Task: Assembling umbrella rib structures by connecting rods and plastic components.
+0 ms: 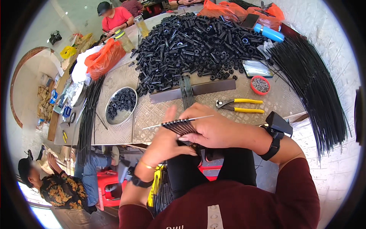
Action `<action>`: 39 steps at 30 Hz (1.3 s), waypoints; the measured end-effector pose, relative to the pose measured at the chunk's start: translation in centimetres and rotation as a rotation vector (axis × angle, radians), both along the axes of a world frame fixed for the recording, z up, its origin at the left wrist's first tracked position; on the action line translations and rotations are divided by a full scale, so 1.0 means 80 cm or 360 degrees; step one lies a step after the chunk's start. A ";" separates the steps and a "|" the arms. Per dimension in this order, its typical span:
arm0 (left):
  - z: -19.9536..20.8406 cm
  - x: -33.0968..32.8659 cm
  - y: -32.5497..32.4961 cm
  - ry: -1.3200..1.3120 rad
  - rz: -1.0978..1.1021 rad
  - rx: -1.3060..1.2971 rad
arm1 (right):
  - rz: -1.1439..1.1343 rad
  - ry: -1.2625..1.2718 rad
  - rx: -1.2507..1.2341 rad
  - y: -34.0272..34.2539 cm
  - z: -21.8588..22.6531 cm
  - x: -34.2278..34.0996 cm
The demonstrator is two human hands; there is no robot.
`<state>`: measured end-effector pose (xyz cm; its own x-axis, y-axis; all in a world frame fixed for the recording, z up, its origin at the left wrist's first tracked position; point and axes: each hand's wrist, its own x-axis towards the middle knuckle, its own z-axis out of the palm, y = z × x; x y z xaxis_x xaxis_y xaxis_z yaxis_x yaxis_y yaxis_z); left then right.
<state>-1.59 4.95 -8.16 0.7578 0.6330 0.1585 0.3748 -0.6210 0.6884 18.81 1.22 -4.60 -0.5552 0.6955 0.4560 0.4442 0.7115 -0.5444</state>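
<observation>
My right hand [211, 129] pinches a row of thin black ribs [179, 126], its thumb lying across them. A thin pale wire [152, 126] runs crosswise along their black tips and sticks out on both sides. My left hand [162, 141] is wrapped under and beside the same ribs, thumb toward the right; some of its fingers are blurred or hidden behind them. Just beyond my hands, a flat bundle of grey-green rods [186, 91] lies over a dark brown bar [217, 87] on the table.
A large heap of black plastic tubular parts [190, 45] covers the far table. Yellow-handled pincers [244, 100], a red bowl [260, 85] of small metal pieces and long black rods [312, 84] lie right. At left are a bowl [131, 114] of black rings and more rods [89, 118]. People sit nearby.
</observation>
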 end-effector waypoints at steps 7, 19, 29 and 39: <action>-0.058 0.040 0.023 0.0254 0.0049 0.0797 | 0.0008 -0.0037 0.0087 -0.005 -0.010 0.003; -0.028 0.050 0.018 0.0427 0.0047 0.0621 | -0.1475 -0.0986 -0.0430 0.118 -0.053 0.337; -0.030 0.050 0.017 0.0445 0.0063 0.0686 | -0.1504 -0.0698 -0.0209 0.112 -0.061 0.360; -0.027 0.048 0.013 0.0389 0.0086 0.0644 | -0.1422 -0.0657 -0.0277 0.104 -0.052 0.357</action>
<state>2.23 6.01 -10.33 0.7711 0.5969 0.2217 0.5350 -0.7962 0.2826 47.41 9.54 -8.78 0.1122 0.9739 0.1972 0.9551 -0.0510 -0.2918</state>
